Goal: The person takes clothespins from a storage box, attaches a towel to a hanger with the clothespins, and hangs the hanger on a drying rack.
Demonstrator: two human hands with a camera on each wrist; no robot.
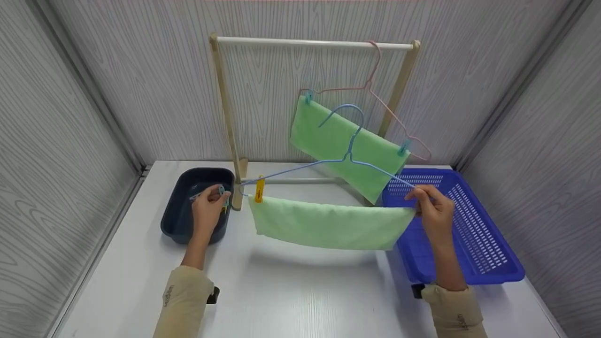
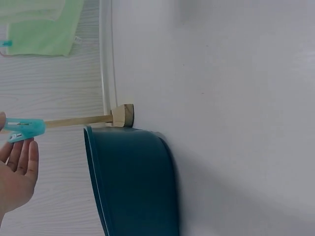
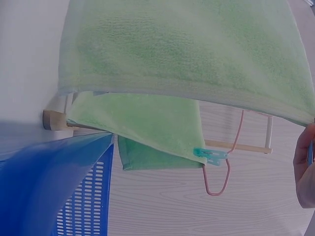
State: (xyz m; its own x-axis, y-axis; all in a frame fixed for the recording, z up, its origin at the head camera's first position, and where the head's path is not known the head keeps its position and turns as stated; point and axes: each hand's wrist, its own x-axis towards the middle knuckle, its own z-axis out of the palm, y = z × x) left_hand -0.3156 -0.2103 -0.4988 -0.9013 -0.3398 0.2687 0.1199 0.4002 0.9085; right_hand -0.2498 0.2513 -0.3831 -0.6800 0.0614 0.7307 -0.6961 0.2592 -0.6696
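Observation:
My left hand (image 1: 208,209) pinches a teal clothespin (image 2: 24,128) over the dark teal bin (image 1: 171,220), which has more clothespins in it. On the right, my right hand (image 1: 434,209) grips the end of a blue hanger (image 1: 350,152) together with the corner of a light green towel (image 1: 328,225). A yellow clothespin (image 1: 259,188) fastens the towel's left corner to the hanger. The towel hangs in the air in front of the rack. In the right wrist view, only part of the right hand (image 3: 306,167) shows at the edge.
A wooden rack with a white rod (image 1: 300,42) stands at the back. From it hangs a pink hanger (image 1: 371,82), tilted, with a second green towel (image 1: 324,134) held by two teal clothespins. A blue perforated basket (image 1: 512,272) sits at the right of the white table.

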